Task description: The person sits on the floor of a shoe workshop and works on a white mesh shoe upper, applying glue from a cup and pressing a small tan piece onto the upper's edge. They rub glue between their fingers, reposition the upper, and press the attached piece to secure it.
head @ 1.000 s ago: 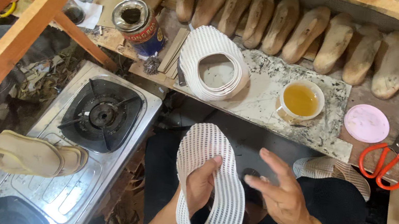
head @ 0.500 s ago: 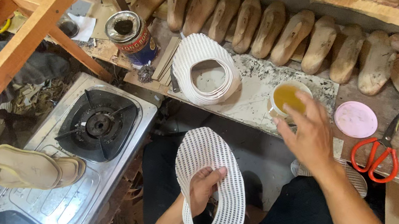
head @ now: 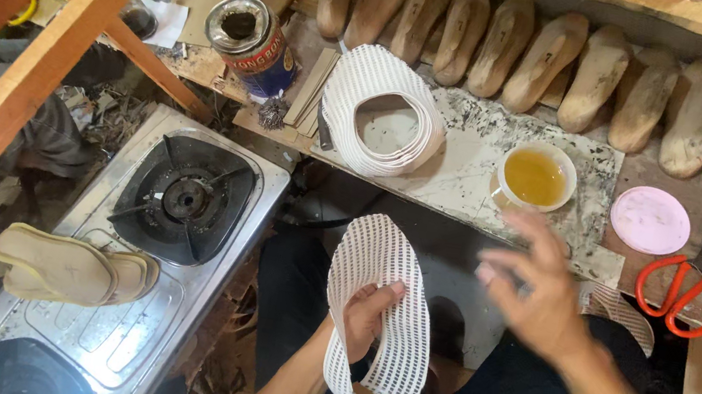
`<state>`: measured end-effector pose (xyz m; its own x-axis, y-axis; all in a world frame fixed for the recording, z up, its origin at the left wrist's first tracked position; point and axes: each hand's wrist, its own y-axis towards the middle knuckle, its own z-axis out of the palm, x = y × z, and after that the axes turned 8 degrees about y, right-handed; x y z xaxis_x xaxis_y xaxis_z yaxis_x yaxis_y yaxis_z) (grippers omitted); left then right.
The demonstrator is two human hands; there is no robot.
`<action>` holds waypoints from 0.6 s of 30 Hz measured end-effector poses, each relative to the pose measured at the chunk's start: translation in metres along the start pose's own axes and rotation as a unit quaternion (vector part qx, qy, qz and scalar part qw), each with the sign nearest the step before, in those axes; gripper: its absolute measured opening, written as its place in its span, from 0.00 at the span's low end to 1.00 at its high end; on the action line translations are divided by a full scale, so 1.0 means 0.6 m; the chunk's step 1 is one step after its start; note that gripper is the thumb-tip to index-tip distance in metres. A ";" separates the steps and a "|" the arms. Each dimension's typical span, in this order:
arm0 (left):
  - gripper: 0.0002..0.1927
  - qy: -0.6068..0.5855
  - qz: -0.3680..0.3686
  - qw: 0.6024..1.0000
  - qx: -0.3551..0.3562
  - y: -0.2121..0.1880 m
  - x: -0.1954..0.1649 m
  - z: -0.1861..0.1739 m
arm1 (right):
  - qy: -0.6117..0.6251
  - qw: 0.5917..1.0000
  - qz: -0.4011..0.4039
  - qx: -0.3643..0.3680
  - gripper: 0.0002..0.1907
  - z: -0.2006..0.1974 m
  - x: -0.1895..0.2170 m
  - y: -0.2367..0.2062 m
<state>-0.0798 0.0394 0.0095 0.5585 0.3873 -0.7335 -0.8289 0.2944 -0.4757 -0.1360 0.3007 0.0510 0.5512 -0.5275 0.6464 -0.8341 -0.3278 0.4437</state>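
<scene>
Left hand (head: 366, 318) clamped on white mesh strip (head: 379, 320). Right hand (head: 543, 293) fingers spread, empty, near glue bowl (head: 536, 177). Best to spread glue thinly and keep strip steady.

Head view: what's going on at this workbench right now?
A person sits at a cluttered bench. The left hand holds a white perforated shoe upper up over the lap. The right hand is open and blurred, holding nothing, just below a small cup of amber liquid on the bench. A second white upper, a row of wooden shoe lasts, a pink lid and red scissors lie on the bench; a gas stove stands at the left.
</scene>
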 end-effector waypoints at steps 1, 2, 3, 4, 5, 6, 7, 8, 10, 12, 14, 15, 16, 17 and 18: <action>0.12 -0.004 0.008 1.000 0.006 0.004 0.000 0.002 | 0.032 0.999 -0.015 0.020 0.15 0.016 0.018 -0.015; 0.11 -0.009 0.015 1.000 0.011 0.007 -0.001 0.004 | 0.065 0.997 -0.030 0.040 0.19 0.028 0.033 -0.029; 0.11 -0.013 0.022 1.000 0.017 0.009 -0.003 0.007 | 0.064 0.995 -0.046 0.057 0.21 0.037 0.044 -0.042; 0.10 -0.030 0.023 0.999 0.022 0.010 -0.005 0.010 | 0.065 0.993 -0.062 0.073 0.23 0.047 0.053 -0.053; 0.09 -0.048 0.024 0.998 0.027 0.009 -0.007 0.014 | 0.065 0.991 -0.078 0.089 0.25 0.055 0.055 -0.059; 0.09 -0.065 0.024 0.997 0.033 0.007 -0.010 0.018 | 0.061 0.991 -0.079 0.086 0.25 0.061 0.054 -0.061; 0.09 -0.056 0.018 0.997 0.046 0.005 -0.013 0.021 | 0.057 0.992 -0.080 0.082 0.25 0.065 0.051 -0.063; 0.09 -0.047 0.011 0.997 0.061 0.002 -0.016 0.024 | 0.052 0.992 -0.080 0.077 0.26 0.068 0.047 -0.065; 0.10 -0.008 0.021 0.996 0.083 -0.005 -0.020 0.029 | 0.067 0.993 -0.064 0.068 0.26 0.069 0.036 -0.062; 0.11 0.046 0.057 0.993 0.091 -0.010 -0.022 0.031 | 0.068 0.993 -0.063 0.067 0.27 0.068 0.030 -0.062; 0.10 -0.018 0.043 0.995 0.093 -0.011 -0.024 0.030 | 0.059 0.993 -0.075 0.073 0.27 0.063 0.028 -0.062; 0.10 -0.050 0.037 0.994 0.094 -0.011 -0.024 0.027 | 0.063 0.991 -0.090 0.080 0.28 0.061 0.029 -0.063; 0.10 -0.055 0.043 0.994 0.080 -0.010 -0.025 0.023 | 0.068 0.988 -0.106 0.087 0.29 0.059 0.029 -0.063; 0.09 -0.061 0.050 0.995 0.068 -0.009 -0.025 0.020 | 0.073 0.985 -0.122 0.095 0.31 0.057 0.030 -0.063; 0.09 -0.067 0.057 0.995 0.055 -0.007 -0.025 0.017 | 0.069 0.986 -0.126 0.081 0.31 0.057 0.031 -0.063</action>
<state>-0.0843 0.0414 0.0272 0.4670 0.5348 -0.7042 -0.8824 0.3335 -0.3320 -0.0949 0.2766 0.0248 0.7293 -0.3050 0.6125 -0.6573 -0.5607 0.5035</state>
